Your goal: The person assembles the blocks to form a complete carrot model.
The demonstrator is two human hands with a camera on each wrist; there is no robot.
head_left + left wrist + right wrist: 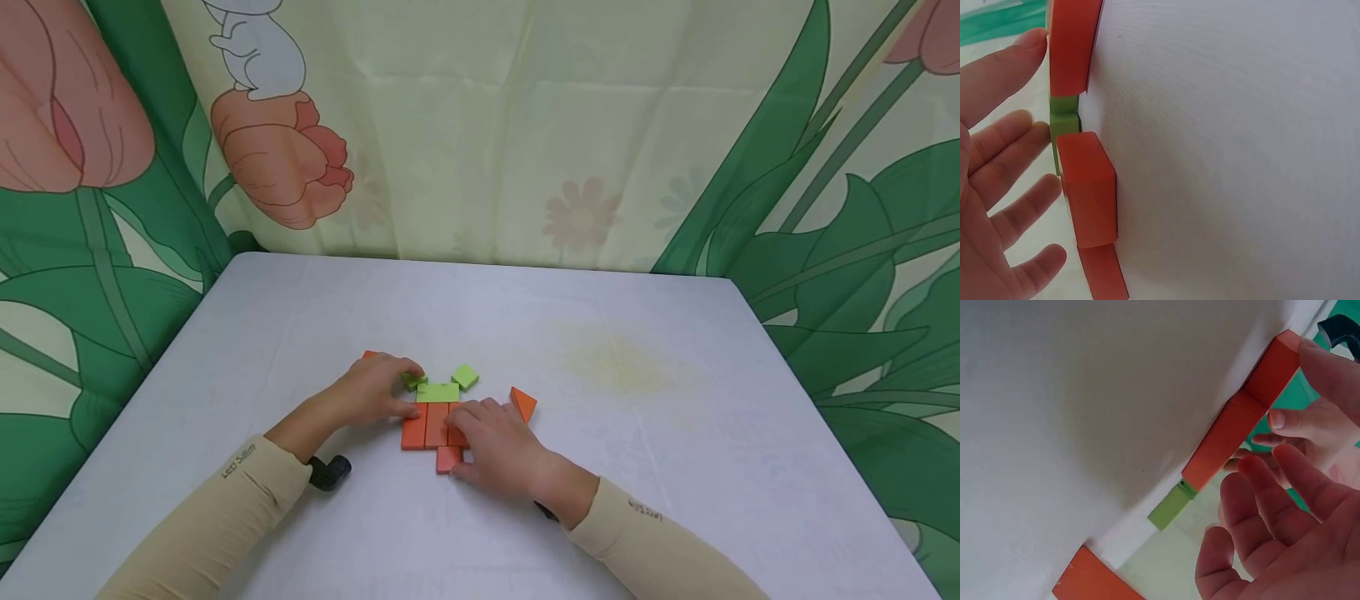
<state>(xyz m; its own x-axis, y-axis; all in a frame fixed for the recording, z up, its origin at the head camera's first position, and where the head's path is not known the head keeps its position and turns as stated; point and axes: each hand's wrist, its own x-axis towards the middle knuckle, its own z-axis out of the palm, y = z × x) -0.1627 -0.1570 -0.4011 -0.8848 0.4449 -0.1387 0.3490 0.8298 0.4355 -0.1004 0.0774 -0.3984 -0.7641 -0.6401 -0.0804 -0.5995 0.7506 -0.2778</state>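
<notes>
On the white table, upright orange blocks [437, 425] lie side by side in a row. A green block [438, 392] lies along their far edge, and a small orange block [448, 460] sits at their near edge. My left hand [375, 390] has its thumb by the leftmost orange block and its fingers at a small green block [411, 381], partly hidden. Over the row's right part rests my right hand [501, 442], its thumb beside the small near block. Both wrist views show the fingers loosely extended, none wrapped round a block.
Another tilted green block [465, 377] sits at the far right corner of the green one. An orange triangle [524, 402] lies beyond my right hand, and an orange piece [370, 354] shows past my left. A printed curtain [480, 167] hangs behind the table [675, 467].
</notes>
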